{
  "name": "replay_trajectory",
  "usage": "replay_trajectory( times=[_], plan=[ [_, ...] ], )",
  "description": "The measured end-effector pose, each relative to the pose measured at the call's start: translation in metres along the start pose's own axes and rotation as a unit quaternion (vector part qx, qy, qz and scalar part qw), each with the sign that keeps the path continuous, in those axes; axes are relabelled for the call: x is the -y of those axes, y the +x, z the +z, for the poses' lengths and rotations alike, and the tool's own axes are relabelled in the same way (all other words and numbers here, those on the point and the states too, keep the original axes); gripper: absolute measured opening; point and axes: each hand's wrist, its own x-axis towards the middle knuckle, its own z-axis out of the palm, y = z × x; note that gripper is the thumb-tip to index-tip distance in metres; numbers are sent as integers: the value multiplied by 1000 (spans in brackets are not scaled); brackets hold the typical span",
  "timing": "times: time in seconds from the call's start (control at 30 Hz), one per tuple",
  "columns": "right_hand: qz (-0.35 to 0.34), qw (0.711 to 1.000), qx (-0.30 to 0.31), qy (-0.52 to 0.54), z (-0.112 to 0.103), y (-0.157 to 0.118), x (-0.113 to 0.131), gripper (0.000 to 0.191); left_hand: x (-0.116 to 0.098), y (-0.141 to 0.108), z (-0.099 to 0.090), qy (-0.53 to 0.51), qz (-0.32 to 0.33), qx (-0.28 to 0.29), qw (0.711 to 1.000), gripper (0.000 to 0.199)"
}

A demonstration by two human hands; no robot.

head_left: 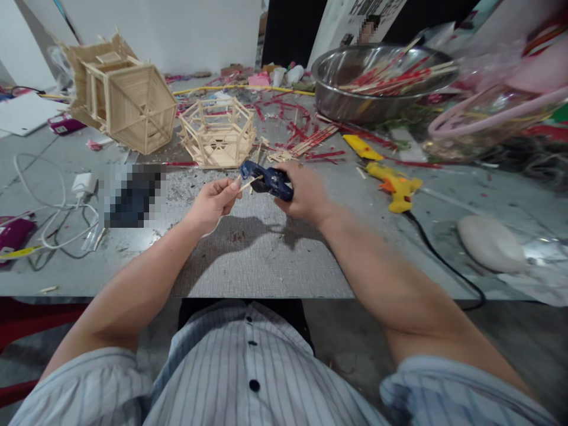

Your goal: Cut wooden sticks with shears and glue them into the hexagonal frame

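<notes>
My left hand (213,204) pinches a thin pale wooden stick (249,183) between thumb and fingers. Wrapped round a dark blue hand cutter (280,186) is my right hand (303,186). The stick's far end reaches the cutter's jaws; whether the blades touch it is too small to tell. Just beyond both hands stands an open, many-sided frame of wooden sticks (217,161). To its left a larger stick-built model house (142,109) lies tipped, with its ribbed hexagonal face toward me.
A yellow glue gun (396,188) and yellow-handled knife (362,148) lie right of my hands. Behind them a steel basin (355,106) holds red and pale sticks. Red scraps (293,127) litter the back. A blurred dark object (133,198) and white charger (83,186) lie left.
</notes>
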Motion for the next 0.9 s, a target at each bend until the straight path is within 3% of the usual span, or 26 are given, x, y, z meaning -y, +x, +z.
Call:
replay_trajectory(
  times=[0.17,0.43,0.73,0.9],
  plan=[
    [-5,1000,-9,7,0,1,1,50,-2,-1,1,7,-17,-10,1000,42],
    [52,998,13,-17,-5,1,10,39,-4,-3,3,-12,-25,-23,999,43],
    [75,997,-8,-31,-4,2,14,27,-4,-1,4,-9,-41,-50,998,40],
    [85,996,-4,-22,-5,3,16,30,-1,0,3,0,-10,-60,998,43]
  ],
)
